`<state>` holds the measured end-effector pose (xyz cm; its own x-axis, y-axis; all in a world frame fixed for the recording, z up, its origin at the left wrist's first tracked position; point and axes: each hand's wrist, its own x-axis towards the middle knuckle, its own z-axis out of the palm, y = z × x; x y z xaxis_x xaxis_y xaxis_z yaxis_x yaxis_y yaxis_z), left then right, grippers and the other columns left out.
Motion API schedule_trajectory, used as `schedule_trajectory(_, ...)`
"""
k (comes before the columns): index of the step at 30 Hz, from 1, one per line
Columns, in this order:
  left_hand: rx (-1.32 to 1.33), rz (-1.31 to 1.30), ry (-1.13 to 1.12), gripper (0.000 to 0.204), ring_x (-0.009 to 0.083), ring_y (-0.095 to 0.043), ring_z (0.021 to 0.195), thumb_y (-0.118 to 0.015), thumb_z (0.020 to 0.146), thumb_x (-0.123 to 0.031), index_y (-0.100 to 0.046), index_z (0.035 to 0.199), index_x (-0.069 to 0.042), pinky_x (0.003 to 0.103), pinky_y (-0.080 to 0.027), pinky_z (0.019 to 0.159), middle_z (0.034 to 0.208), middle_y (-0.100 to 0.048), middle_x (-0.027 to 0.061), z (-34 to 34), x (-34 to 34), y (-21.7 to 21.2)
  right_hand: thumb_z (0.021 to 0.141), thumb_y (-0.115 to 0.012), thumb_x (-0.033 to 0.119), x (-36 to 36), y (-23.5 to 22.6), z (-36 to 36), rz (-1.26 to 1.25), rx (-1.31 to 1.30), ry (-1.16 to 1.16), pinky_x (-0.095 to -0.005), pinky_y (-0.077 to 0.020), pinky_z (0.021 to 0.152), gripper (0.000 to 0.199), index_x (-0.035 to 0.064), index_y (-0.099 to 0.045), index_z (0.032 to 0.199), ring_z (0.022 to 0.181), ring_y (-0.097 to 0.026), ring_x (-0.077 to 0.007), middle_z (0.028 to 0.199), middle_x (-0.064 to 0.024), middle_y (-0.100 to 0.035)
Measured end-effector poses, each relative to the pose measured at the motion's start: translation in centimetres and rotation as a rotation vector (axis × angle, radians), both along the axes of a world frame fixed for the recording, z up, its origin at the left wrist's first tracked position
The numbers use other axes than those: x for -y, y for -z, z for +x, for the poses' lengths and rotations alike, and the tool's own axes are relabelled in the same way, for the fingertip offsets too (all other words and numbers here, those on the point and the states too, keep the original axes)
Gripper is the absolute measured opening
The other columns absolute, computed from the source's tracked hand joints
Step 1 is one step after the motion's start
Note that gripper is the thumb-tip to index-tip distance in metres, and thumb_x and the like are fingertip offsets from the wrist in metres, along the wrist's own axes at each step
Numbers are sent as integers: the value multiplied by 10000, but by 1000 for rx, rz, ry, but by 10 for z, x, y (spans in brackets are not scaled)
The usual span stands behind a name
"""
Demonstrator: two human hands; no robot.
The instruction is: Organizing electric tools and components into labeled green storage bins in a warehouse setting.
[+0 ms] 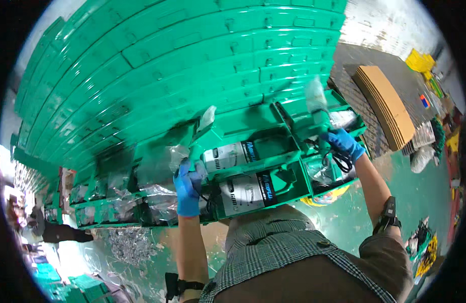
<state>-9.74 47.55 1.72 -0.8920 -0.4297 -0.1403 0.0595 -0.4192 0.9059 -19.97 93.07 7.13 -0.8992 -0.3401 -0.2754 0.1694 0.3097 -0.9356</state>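
While lying open against a wall of stacked green cases (pixel 157 65), open case (pixel 263 166) takes both gloved hands: left hand (pixel 188 188) curled around plastic wrap (pixel 167 159) beside it, right hand (pixel 344 144) gripping bagged tool (pixel 317 108) above its right end, seemingly for packing.

Your gloves (pixel 188 189) are blue. The stacked cases (pixel 157 65) are green. Your shirt (pixel 288 252) looks grey checked, perhaps.

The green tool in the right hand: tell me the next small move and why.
Probably lower the green tool into the open green case under it. The right hand holds it just above the case's right end, its black cord already trailing inside, while the left hand steadies the case's left edge.
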Motion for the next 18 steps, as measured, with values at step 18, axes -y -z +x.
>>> schedule_trajectory(18, -157, -448, -345, 531, 107, -552, 765, -567, 788, -104, -421, 1291, -19, 222, -454, 523, 1181, -531, 98, 96, -77, -128, 861, -570, 258, 258, -144, -74, -228, -1153, -423, -361, -482, 808, 381, 17, -524, 1153, 899, -601, -274, 1126, -151, -586)
